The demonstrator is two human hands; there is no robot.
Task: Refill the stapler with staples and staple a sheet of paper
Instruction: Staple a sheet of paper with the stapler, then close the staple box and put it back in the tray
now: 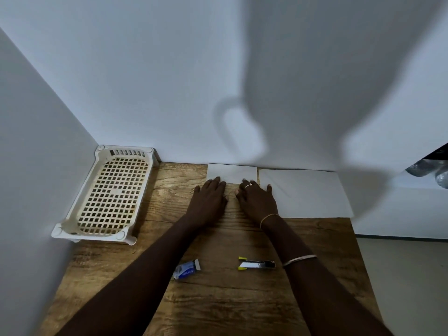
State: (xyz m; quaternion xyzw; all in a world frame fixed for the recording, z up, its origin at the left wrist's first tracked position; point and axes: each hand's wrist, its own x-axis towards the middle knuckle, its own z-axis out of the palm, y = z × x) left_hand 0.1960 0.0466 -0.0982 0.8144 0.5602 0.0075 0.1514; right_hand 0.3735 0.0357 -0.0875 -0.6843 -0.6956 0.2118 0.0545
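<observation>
You see a brown wood-grain table point(218, 299), a cream grid-patterned basket point(72, 214), white paper point(305, 192), a black-and-yellow stapler point(257, 263), and a blue-and-white box point(188, 269).

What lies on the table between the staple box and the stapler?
In the head view, only bare wooden table lies between the staple box and the stapler; the two forearms pass outside this gap.

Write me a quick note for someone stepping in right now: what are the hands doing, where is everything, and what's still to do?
Left hand: flat and open, fingertips on the near edge of the small sheet of paper by the wall.
Right hand: also open, reaching the same sheet.
Larger sheet: lies to the right.
Stapler: lies untouched on the table, near the right forearm.
Staple box: lies to its left.
Plastic basket: stands at far left.
Done: nothing visible.
Left: load staples, staple paper.
</observation>
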